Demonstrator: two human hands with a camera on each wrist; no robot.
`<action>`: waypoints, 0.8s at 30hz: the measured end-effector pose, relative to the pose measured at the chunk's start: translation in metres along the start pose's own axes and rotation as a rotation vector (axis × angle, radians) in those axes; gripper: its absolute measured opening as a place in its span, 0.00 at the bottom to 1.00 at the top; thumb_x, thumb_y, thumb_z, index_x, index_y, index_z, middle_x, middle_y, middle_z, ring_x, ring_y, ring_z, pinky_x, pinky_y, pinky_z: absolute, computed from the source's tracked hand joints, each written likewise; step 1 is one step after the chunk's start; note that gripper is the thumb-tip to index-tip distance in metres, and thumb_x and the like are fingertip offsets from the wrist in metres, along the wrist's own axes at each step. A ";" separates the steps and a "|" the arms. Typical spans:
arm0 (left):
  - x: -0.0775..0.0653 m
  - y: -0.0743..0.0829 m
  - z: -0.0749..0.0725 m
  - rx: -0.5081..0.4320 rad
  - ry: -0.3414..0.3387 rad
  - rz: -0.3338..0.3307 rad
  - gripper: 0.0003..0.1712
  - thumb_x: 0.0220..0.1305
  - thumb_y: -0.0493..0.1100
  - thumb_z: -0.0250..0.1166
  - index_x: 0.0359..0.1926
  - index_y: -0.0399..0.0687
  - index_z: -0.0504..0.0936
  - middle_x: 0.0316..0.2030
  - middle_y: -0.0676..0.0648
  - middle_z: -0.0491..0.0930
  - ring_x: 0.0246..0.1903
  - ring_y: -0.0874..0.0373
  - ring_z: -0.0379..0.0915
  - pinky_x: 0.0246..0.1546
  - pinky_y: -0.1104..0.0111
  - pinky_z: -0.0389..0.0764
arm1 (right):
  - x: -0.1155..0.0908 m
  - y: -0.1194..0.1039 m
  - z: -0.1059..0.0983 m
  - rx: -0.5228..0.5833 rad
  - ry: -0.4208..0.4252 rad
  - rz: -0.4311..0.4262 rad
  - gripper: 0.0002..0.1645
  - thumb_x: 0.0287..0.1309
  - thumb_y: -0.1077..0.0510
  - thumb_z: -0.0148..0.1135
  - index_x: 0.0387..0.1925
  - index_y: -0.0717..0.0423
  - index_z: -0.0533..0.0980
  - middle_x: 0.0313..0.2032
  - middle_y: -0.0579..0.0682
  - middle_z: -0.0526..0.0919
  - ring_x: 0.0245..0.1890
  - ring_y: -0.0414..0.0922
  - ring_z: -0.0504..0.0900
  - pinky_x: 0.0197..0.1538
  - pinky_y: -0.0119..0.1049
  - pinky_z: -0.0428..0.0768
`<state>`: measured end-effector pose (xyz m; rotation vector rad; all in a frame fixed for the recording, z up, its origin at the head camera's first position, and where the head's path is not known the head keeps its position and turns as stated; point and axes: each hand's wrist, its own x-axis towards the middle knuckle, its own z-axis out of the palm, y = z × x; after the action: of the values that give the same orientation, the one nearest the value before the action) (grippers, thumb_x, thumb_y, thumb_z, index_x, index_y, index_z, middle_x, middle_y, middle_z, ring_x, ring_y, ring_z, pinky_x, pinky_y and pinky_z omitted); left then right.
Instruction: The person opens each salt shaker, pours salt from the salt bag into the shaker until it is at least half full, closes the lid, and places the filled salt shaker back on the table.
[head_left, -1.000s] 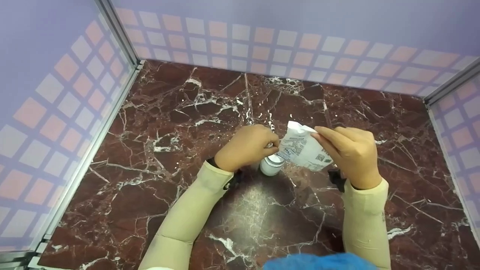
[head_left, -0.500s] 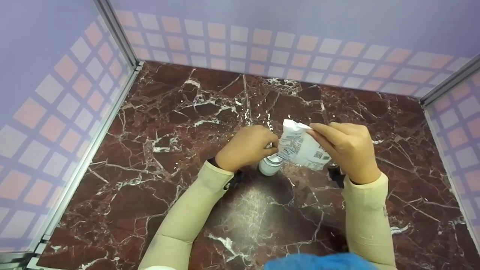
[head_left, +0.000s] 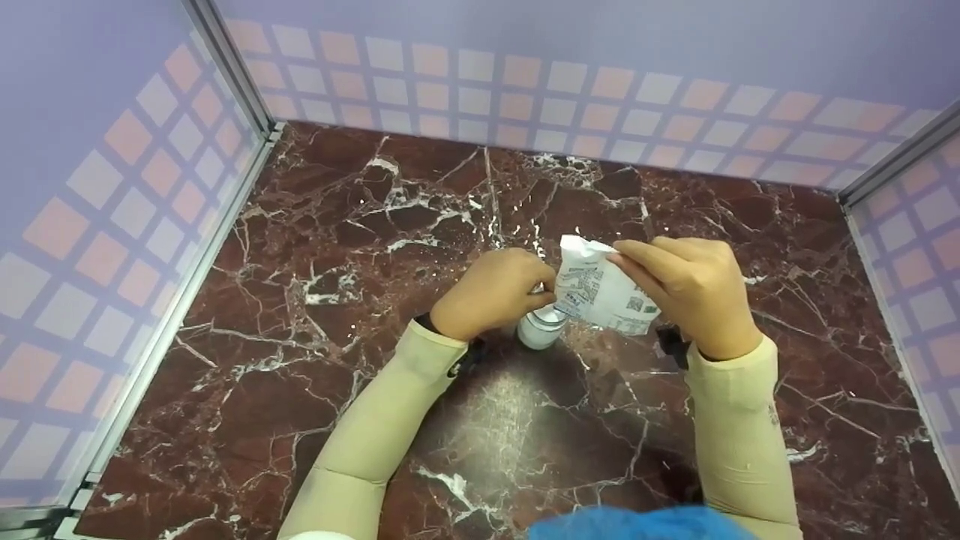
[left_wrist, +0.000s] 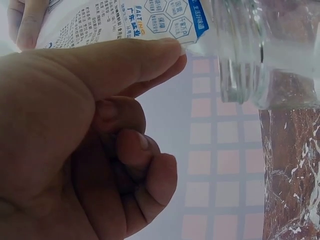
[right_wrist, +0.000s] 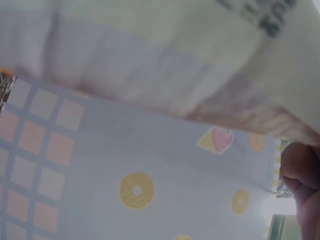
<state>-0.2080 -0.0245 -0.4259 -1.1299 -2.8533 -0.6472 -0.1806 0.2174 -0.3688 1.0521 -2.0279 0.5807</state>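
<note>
A white printed salt bag (head_left: 607,296) hangs tilted, its lower left corner at the mouth of a small glass jar (head_left: 540,335). My left hand (head_left: 491,292) pinches that corner between thumb and index finger, the other fingers curled below, as the left wrist view shows. My right hand (head_left: 690,289) grips the bag's upper right edge and holds it raised. White contents show inside the jar, which stands upright on the table. In the left wrist view the bag's blue-edged corner (left_wrist: 195,20) meets the jar's threaded rim (left_wrist: 235,60). Bag folds fill the right wrist view's upper part.
White specks (head_left: 536,236) lie scattered on the dark red marbled table (head_left: 315,375) beyond the hands. Checked lilac panels (head_left: 525,90) enclose the back and both sides. Something blue (head_left: 637,521) shows at the bottom edge.
My right hand and the upper part of the bag have shifted slightly left and up. My left hand and the jar stay almost where they were.
</note>
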 end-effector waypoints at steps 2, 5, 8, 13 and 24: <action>0.000 0.000 0.000 -0.004 0.000 -0.004 0.07 0.69 0.49 0.69 0.35 0.53 0.88 0.34 0.56 0.87 0.34 0.59 0.80 0.40 0.63 0.81 | 0.002 0.000 0.000 -0.007 -0.010 -0.006 0.11 0.68 0.56 0.68 0.37 0.61 0.88 0.22 0.52 0.84 0.13 0.47 0.75 0.19 0.42 0.76; 0.000 0.000 0.000 -0.008 -0.001 -0.010 0.07 0.69 0.48 0.70 0.35 0.53 0.88 0.34 0.56 0.87 0.33 0.59 0.80 0.38 0.62 0.81 | 0.003 0.000 -0.001 -0.012 -0.011 -0.017 0.12 0.68 0.55 0.68 0.37 0.60 0.88 0.21 0.52 0.84 0.12 0.47 0.74 0.18 0.42 0.75; 0.000 0.001 0.000 -0.010 -0.002 -0.016 0.07 0.68 0.48 0.70 0.34 0.53 0.88 0.33 0.56 0.86 0.32 0.59 0.79 0.36 0.63 0.80 | 0.004 -0.001 -0.001 -0.016 -0.008 -0.028 0.12 0.69 0.55 0.67 0.37 0.60 0.88 0.20 0.51 0.83 0.12 0.46 0.72 0.18 0.42 0.74; 0.000 0.001 -0.002 -0.003 0.003 -0.011 0.08 0.68 0.48 0.70 0.33 0.52 0.86 0.31 0.55 0.85 0.31 0.58 0.78 0.35 0.63 0.79 | 0.007 -0.002 -0.001 -0.012 -0.021 -0.032 0.11 0.68 0.56 0.68 0.38 0.59 0.89 0.21 0.51 0.83 0.12 0.46 0.72 0.18 0.42 0.73; -0.001 0.001 -0.003 0.015 0.035 0.021 0.09 0.68 0.48 0.71 0.32 0.52 0.85 0.31 0.54 0.85 0.31 0.57 0.78 0.37 0.62 0.80 | 0.004 -0.008 -0.002 -0.036 0.003 -0.027 0.13 0.69 0.55 0.67 0.37 0.60 0.88 0.17 0.51 0.80 0.10 0.45 0.69 0.16 0.41 0.71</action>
<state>-0.2065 -0.0256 -0.4228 -1.1336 -2.8080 -0.6364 -0.1744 0.2123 -0.3636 1.0546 -2.0112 0.5301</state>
